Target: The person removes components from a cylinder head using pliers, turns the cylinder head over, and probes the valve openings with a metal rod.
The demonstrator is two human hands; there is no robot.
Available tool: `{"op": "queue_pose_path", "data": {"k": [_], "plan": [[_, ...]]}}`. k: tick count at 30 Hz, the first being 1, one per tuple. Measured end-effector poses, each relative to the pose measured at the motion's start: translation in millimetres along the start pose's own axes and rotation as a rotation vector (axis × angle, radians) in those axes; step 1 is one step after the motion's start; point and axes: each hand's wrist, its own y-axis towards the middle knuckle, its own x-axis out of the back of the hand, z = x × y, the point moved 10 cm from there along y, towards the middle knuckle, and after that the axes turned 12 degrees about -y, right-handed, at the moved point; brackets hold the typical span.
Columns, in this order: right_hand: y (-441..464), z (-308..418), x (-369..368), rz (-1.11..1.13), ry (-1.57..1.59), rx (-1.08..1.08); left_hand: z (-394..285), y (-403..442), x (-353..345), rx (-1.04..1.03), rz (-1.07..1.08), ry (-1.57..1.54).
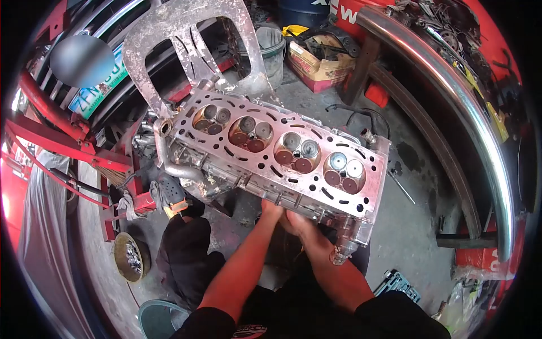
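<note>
A metal engine cylinder head (268, 164) rests on the plastic chair, its flat face up and sloping down to the right. Several combustion chambers with round valves show along it, the valves in each pair grey or reddish brown. My left hand (272, 209) reaches to its near edge, about the middle. Close beside it, my right hand (294, 222) is at the underside of the same edge. The fingers of both hands are hidden below the casting, so their grip does not show. A pipe fitting (340, 248) sticks out at the near right corner.
The worn chair (169, 28) has its back at the far side. A red jack frame (68, 135) stands left. A chrome bumper (463, 96) curves along the right. A bowl of small metal parts (130, 257), a socket set (398, 285) and a rod (402, 187) lie on the floor.
</note>
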Motion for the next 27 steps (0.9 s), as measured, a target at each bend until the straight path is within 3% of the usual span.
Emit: {"op": "queue_pose_path", "data": {"k": [3,4,6,7,9,11,12,13,14,16,18,19,20,23,25,26,27], "plan": [[12,-3,71,0.043,-0.222,0.098,-59,-43,-41,0.007,-0.093,0.227],[12,-5,93,0.054,-0.295,0.132,-71,-68,-45,0.021,-0.481,0.282],[6,1,82,0.067,-0.371,0.163,-72,-92,-14,0.035,-0.870,0.332],[6,-12,72,0.067,-0.384,0.118,-46,-52,1,0.068,-0.488,0.086],[-1,-11,13,0.075,-0.417,0.024,3,-1,-3,0.156,-0.040,-0.074],[-28,30,-38,0.084,-0.470,-0.088,-77,-35,-13,0.106,-0.059,0.274],[-32,41,-36,0.087,-0.489,-0.116,-74,-40,-21,-0.111,-0.288,0.269],[-36,53,-35,0.090,-0.507,-0.144,-38,-59,-28,-0.051,-0.338,0.165],[-28,59,-20,0.094,-0.637,0.055,-44,-54,-25,0.012,-0.251,0.145],[-23,41,3,0.090,-0.768,0.245,-54,-47,-21,0.143,-0.078,0.115],[-6,27,13,-0.087,-0.071,0.287,1,-7,-26,0.269,0.185,-0.020],[-28,70,-72,0.041,0.065,-0.073,42,10,-32,0.267,0.265,-0.038],[-23,68,-73,0.049,0.062,-0.075,95,29,-43,0.190,0.349,-0.018],[-9,54,-58,0.021,0.057,-0.031,39,-25,-46,-0.094,-0.147,0.362],[-15,44,-37,-0.019,0.049,-0.010,30,-35,-30,0.145,-0.118,-0.187],[-20,42,-27,-0.038,0.043,0.002,42,-21,-38,0.391,0.018,-0.520],[-29,41,-59,0.139,0.002,-0.196,57,-18,-48,0.725,0.072,-0.883]]}}
